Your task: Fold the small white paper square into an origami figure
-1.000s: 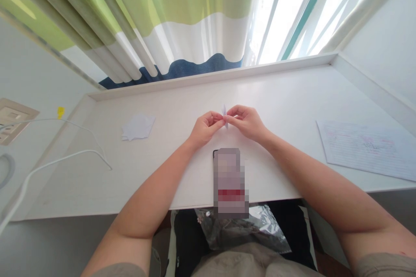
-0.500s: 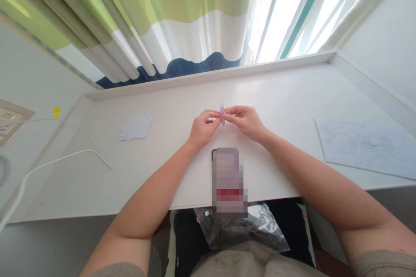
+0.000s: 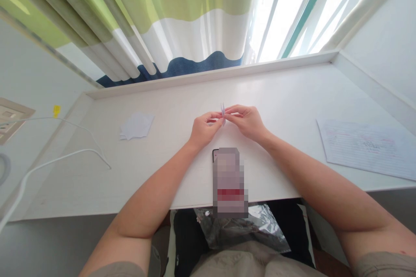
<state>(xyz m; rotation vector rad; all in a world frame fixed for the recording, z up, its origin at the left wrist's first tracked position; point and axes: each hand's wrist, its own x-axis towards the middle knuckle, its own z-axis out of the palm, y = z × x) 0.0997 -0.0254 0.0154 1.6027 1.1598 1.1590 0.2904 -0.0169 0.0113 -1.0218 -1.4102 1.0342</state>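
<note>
Between my two hands, above the middle of the white desk (image 3: 182, 181), a small folded piece of white paper (image 3: 223, 108) stands nearly edge-on, its upper ends slightly apart. My left hand (image 3: 205, 129) pinches it from the left with thumb and fingers. From the right, my right hand (image 3: 247, 120) pinches the same paper, its fingertips meeting those of the left. The lower part of the paper is partly hidden by the fingers. Just below my hands lies a phone (image 3: 229, 177) with its screen blurred out.
Several loose white paper pieces (image 3: 136, 125) lie on the left of the desk. A written sheet (image 3: 367, 147) rests at the right. White cables (image 3: 65, 158) cross the left side. A clear plastic bag (image 3: 260, 229) is on my lap. Behind the desk hangs a curtain (image 3: 195, 34).
The paper's upper ends have come closer together between my fingers. Both hands stay in nearly the same place, still pinching it.
</note>
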